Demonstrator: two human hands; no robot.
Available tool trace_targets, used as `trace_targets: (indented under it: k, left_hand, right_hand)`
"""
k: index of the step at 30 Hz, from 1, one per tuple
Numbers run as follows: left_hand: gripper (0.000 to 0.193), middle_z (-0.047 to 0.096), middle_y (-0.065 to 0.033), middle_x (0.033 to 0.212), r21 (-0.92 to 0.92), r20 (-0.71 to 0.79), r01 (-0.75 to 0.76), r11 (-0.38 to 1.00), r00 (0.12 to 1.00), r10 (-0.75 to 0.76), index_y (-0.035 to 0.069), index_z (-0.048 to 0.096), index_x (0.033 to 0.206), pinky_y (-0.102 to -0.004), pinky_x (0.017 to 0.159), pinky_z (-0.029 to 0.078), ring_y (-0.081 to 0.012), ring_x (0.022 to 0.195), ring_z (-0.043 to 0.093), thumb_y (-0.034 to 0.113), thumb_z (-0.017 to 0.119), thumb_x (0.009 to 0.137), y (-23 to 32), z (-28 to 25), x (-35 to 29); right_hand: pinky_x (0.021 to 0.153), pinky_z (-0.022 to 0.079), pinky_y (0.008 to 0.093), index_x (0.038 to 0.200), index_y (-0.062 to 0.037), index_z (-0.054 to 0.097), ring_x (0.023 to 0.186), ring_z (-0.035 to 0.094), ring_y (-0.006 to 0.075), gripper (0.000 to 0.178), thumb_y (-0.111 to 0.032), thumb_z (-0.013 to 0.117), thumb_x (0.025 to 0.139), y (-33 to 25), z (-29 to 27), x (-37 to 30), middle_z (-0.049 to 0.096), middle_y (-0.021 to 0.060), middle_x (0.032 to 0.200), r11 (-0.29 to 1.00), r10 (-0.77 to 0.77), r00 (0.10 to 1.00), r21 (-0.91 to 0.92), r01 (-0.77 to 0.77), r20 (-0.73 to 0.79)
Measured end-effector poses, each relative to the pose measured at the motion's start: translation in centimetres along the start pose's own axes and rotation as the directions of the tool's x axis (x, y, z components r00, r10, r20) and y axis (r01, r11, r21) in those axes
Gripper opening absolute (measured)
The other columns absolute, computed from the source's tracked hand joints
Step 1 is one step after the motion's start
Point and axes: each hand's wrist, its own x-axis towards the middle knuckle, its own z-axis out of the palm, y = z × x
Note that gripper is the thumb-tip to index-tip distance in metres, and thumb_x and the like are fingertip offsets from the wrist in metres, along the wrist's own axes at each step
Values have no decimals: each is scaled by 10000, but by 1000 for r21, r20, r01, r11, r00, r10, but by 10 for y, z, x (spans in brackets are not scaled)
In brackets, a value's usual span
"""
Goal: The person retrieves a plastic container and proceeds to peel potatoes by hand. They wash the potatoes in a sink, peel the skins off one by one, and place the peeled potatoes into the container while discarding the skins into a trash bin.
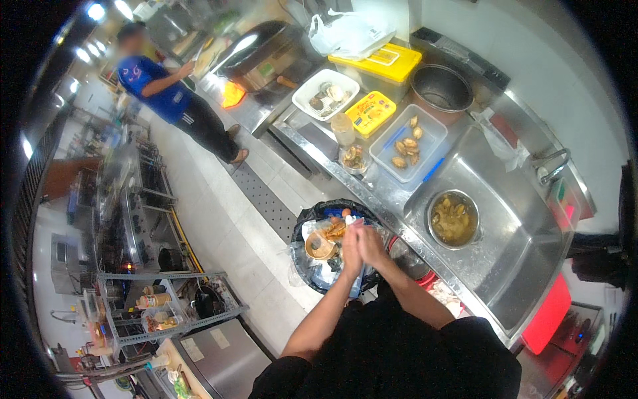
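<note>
My left hand [350, 250] and my right hand [370, 247] are pressed together, palms facing, over a bin lined with a black bag [297, 269]. Something small and whitish [355, 220] shows at the fingertips; I cannot make out what it is. The fingers of both hands look closed against each other. Inside the bin lie a tan round container [320, 249], orange-brown scraps [334, 230], crumpled plastic and eggshell-like pieces. To the right, a metal bowl of yellowish pieces in liquid [454, 220] sits in the steel sink [502, 199].
On the counter stand a clear tub with brownish shell-like pieces [407, 149], a small bowl [354, 158], a yellow-labelled box [372, 113], a white tray [325, 94] and a dark pot [441, 90]. A person in blue [159, 83] works at the far left. Metal shelving [166, 272] stands left.
</note>
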Motion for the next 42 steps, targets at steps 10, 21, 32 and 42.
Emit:
trace_targets:
  k: [10,21,32,42]
  left_hand:
    - [432,666,-138,806,453,-362,-51,890,902,236,11,652,867,-352,727,482,-249,743,626,266,318,969,9,-81,1]
    - [477,662,-115,830,249,-433,109,962,902,10,18,621,876,-344,689,477,-235,723,624,355,307,996,24,-95,0]
    - [424,619,-118,779,-583,-278,91,808,911,-304,3,566,977,-325,687,490,-232,740,606,381,379,931,24,-106,11]
    - [538,619,-138,854,-550,-292,10,835,935,-203,-33,583,928,-351,774,455,-226,777,584,391,253,947,0,-107,13]
  right_hand:
    - [787,469,270,980,-5,653,848,608,142,333,-289,487,930,-75,73,1,658,56,922,473,268,885,748,-466,382]
    - [720,485,325,930,-6,635,788,630,193,351,-328,497,947,-97,69,6,657,125,830,801,259,957,525,-288,129]
    - [700,469,360,842,26,652,790,634,267,358,-298,520,918,-117,55,11,650,168,819,900,74,985,415,-135,158]
    - [662,484,360,776,11,682,706,643,262,335,-310,600,823,-103,74,8,653,146,734,857,6,1000,515,-3,-5]
